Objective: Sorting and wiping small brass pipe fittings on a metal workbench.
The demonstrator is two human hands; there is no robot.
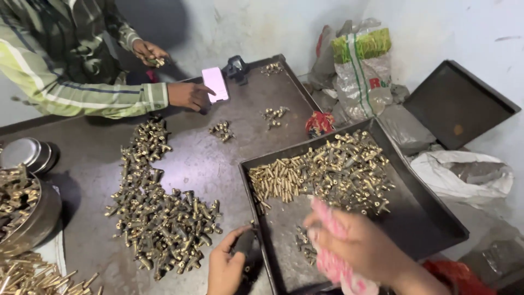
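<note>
Left hand [226,267], near edge, fingers curled around a dark part [246,247] beside the tray [426,202]. Right hand [357,246], blurred, reaches over the tray, fingers closed on a pink-white cloth [333,267] near brass fittings [327,172].

Right hand [363,248] over the tray [436,210] is motion-blurred, its pink cloth [333,267] cut off at the bottom. Left hand [225,267] beside the tray hides a dark part; can't tell what.

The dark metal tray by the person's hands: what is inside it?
The tray holds a heap of brass fittings. The right hand, gripping a pink cloth, covers whatever lies beneath it.
</note>
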